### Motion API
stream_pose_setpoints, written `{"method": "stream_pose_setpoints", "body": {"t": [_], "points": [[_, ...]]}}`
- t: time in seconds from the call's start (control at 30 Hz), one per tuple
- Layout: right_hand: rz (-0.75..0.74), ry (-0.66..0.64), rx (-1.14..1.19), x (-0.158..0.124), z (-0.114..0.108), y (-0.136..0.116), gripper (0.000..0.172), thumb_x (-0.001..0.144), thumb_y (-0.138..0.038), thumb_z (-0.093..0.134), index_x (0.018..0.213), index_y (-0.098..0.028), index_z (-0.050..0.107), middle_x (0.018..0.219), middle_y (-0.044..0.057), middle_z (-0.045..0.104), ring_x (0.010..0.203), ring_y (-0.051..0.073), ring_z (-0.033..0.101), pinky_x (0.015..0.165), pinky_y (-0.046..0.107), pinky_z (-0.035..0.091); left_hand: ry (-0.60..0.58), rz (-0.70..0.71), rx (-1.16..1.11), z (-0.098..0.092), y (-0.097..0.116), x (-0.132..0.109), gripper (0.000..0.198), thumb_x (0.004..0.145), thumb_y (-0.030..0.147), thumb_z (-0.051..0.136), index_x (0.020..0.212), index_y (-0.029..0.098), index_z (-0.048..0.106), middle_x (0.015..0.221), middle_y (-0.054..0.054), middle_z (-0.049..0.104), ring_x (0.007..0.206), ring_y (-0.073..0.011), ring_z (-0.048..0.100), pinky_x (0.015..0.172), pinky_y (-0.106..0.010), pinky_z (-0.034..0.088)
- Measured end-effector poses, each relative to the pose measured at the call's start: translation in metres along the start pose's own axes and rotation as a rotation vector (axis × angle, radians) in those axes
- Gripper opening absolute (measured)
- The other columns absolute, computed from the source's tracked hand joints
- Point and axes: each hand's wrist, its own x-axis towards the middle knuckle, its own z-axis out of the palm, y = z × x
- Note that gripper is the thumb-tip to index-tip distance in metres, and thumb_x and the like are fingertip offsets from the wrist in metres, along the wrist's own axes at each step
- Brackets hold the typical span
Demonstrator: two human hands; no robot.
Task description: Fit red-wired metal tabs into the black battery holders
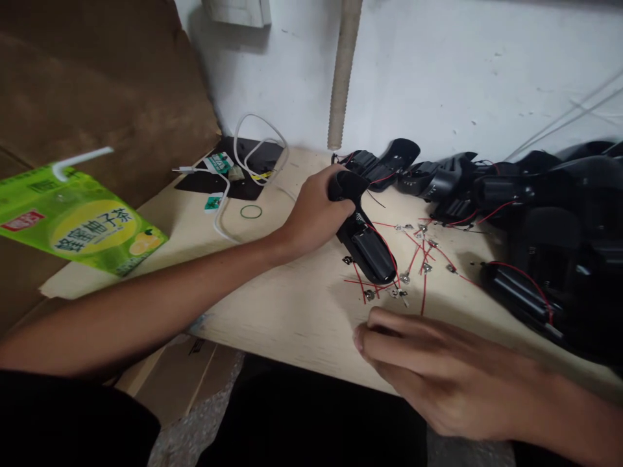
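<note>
My left hand (314, 214) reaches across the light wooden board (292, 311) and grips a black plastic housing (367, 243) with a thin red wire along it, tilted above the board. Just under and to the right of it lie several short red wires with small metal terminals (418, 253). My right hand (428, 370) rests low at the board's near edge, fingers held together and pointing left, close to the nearest wires; I cannot see whether anything is between its fingers.
A heap of black housings with red wires (525, 214) fills the right side along the white wall. A green drink carton with a straw (82, 220) sits at left by cardboard. White cable (253, 152), a green rubber band (251, 211) and a dark pad lie at the back.
</note>
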Motion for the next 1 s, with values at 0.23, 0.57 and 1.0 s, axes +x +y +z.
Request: {"method": "stream_pose_setpoints", "body": {"t": [0.23, 0.57, 1.0], "points": [[0.193, 0.098, 0.340, 0.007, -0.007, 0.008, 0.027, 0.089, 0.001, 0.044, 0.095, -0.011, 0.068, 0.093, 0.007, 0.066, 0.089, 0.013, 0.061, 0.082, 0.024, 0.054, -0.017, 0.008, 0.018, -0.003, 0.000, -0.001, 0.028, 0.057, -0.001, 0.049, 0.077, 0.016, 0.057, 0.073, 0.003, 0.058, 0.075, -0.0151, 0.056, 0.068, -0.027, 0.045], [0.541, 0.705, 0.309, 0.008, -0.025, 0.025, 0.017, 0.081, -0.005, 0.064, 0.088, -0.020, 0.067, 0.084, 0.005, 0.070, 0.074, 0.017, 0.067, 0.056, 0.026, 0.054, -0.173, 0.091, 0.080, 0.003, 0.012, -0.018, 0.031, 0.063, 0.003, 0.048, 0.088, 0.017, 0.059, 0.083, 0.002, 0.064, 0.080, -0.0137, 0.057, 0.072, -0.026, 0.046], [0.600, 0.639, 0.231, 0.014, -0.026, 0.012, 0.013, 0.083, -0.006, 0.060, 0.081, -0.018, 0.065, 0.079, 0.001, 0.068, 0.071, 0.011, 0.064, 0.060, 0.022, 0.051, -0.159, 0.279, 0.218, 0.005, 0.034, -0.038, 0.033, 0.064, 0.002, 0.047, 0.091, 0.020, 0.053, 0.082, 0.002, 0.062, 0.073, -0.0126, 0.057, 0.069, -0.026, 0.046]]}}
